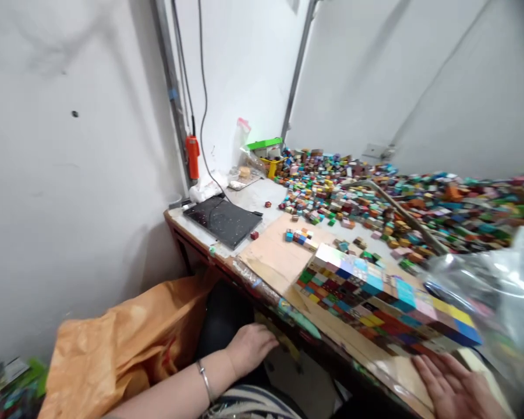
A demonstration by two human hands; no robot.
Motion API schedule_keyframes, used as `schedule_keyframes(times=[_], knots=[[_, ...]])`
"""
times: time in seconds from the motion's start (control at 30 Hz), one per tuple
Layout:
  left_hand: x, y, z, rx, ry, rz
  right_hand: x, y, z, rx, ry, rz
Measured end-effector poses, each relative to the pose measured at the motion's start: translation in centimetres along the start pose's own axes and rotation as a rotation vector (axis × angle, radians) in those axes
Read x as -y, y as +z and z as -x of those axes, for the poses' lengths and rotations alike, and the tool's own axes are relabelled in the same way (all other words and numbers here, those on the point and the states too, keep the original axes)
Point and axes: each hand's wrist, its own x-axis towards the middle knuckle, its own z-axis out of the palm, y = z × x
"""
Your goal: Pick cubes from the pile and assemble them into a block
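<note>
My left hand, a bracelet on its wrist, is low by my lap, just below the table's front edge. Its fingers are loosely bent, with nothing visible in them. On the table, my right hand is open, palm up and fingers stretched, at the near right end of a long block built of small coloured cubes. The fingertips lie close to its lower edge; whether they touch it I cannot tell. A short row of cubes lies beyond the block's far end.
A large heap of loose coloured cubes covers the table's back and right. A metal bar crosses it. Clear plastic lies at right. A black panel is at left, below a hanging orange electric screwdriver. An orange sack stands beside me.
</note>
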Motion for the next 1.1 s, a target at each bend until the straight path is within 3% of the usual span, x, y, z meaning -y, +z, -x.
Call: schedule_keyframes(times=[0.1,0.2,0.23,0.3,0.33,0.4,0.47,0.57,0.7,0.93,1.1], knots=[[-1.4,-2.7,0.5,0.222,0.012,0.102,1.5,0.0,2.5,-0.045,0.091,-0.096],[-3.4,-5.5,1.5,0.501,0.031,0.217,3.3,0.3,6.7,-0.073,0.033,0.118],[-4.0,-6.2,1.9,0.567,0.014,0.244,3.7,0.6,8.2,-0.047,0.008,0.244],[-5.3,-7.2,2.7,0.646,-0.027,0.281,3.8,1.5,10.7,0.188,0.0,0.576],[-5.8,-7.5,3.1,0.668,-0.04,0.294,3.3,2.1,11.8,0.337,-0.011,0.693],[-6.8,-8.0,3.8,0.607,-0.023,0.28,1.7,2.7,13.6,0.643,0.021,0.892],[-7.6,-8.4,4.5,0.542,0.045,0.24,-0.2,2.8,14.9,0.78,-0.035,0.988],[-8.2,-9.1,5.2,0.605,0.161,0.193,-1.7,2.2,16.2,0.787,-0.159,1.031],[-8.7,-10.0,5.6,0.748,0.246,0.145,-0.6,2.2,17.6,0.783,-0.211,1.019],[-9.1,-10.9,6.4,0.752,0.137,0.14,-0.3,2.4,18.7,0.851,-0.285,0.987],[-8.8,-10.6,5.9,0.795,0.013,0.247,-0.8,2.4,17.7,0.91,-0.217,0.93]])
